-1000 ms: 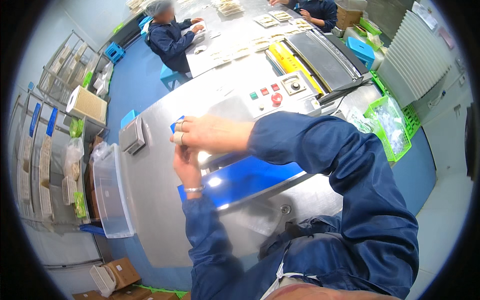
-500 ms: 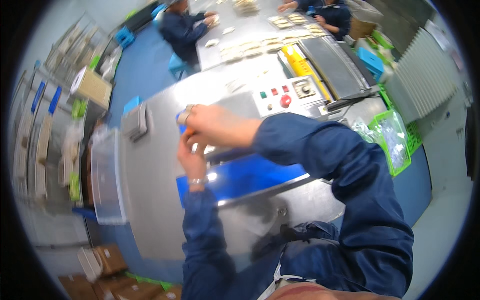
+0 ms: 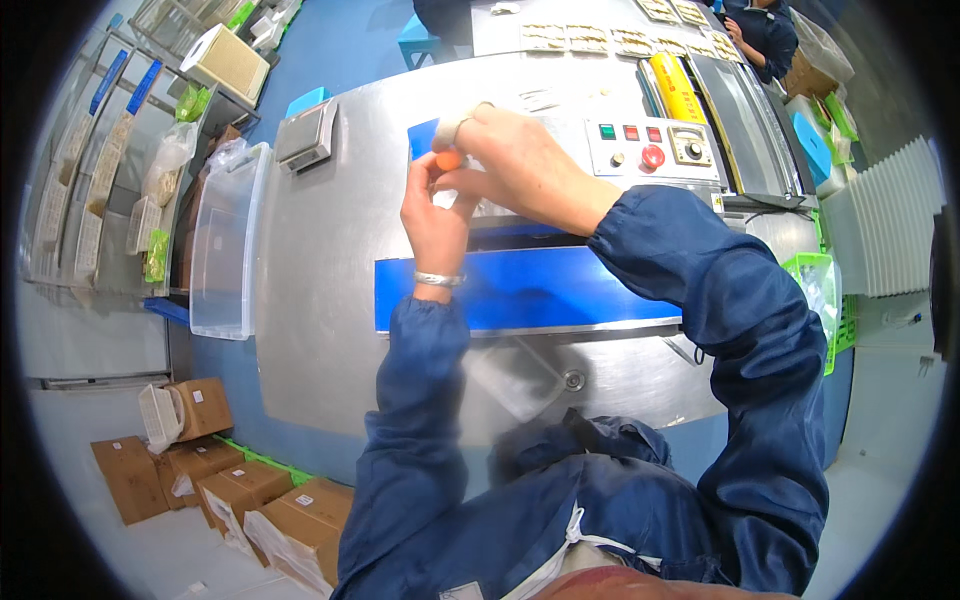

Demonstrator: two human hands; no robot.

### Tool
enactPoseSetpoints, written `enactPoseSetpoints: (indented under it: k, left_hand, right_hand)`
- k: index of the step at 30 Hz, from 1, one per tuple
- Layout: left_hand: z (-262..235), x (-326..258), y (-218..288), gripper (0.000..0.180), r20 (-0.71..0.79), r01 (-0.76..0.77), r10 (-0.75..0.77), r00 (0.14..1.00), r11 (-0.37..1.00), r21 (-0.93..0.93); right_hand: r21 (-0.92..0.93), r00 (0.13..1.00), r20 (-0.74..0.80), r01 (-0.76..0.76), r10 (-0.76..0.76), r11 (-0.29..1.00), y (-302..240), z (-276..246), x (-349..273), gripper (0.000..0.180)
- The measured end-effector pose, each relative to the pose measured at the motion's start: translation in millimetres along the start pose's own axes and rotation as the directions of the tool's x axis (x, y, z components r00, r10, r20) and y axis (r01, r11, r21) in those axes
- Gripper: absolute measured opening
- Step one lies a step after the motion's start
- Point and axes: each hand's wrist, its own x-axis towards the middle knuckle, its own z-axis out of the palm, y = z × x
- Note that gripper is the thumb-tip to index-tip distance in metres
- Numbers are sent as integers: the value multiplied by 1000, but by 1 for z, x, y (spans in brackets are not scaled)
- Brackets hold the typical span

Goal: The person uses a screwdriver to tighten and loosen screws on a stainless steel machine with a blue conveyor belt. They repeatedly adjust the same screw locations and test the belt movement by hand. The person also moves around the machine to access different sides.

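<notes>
Finding: the left hand (image 3: 436, 222) is pinched on a small orange piece (image 3: 448, 160), held at its fingertips, just below the curled right hand (image 3: 525, 165); overlapping fingers hide whether the right also grips it. Risk, in my judgement: a loosened pinch would drop the piece onto the steel table (image 3: 325, 260). Nearer the body than the hands lies a blue panel (image 3: 530, 290); right of the right hand, a red push button (image 3: 653, 157); left of the left, a scale (image 3: 306, 135) and clear plastic bin (image 3: 225, 250).
</notes>
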Motion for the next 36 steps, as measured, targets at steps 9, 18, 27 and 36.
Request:
enactPoseSetpoints:
  k: [9, 18, 27, 36]
  left_hand:
    - [-14, -1, -8, 36, 89, 31, -25, 996, 997, -69]
    - [-3, -9, -2, 39, 13, -8, 9, 1000, 996, -85]
    - [3, -13, -5, 49, -2, -115, 115, 993, 988, -101]
    - [-21, -40, -76, 13, -11, 89, -92, 996, 921, 379]
  right_hand:
    - [124, 987, 106, 107, -121, 986, 5, -3, 4, 22]
    - [18, 1000, 19, -21, 21, 1000, -7, -2, 3, 22]
    - [-5, 999, -9, 52, -52, 999, 3, -11, -9, 23]
    - [474, 645, 61, -690, 762, 546, 18, -54, -124, 24]
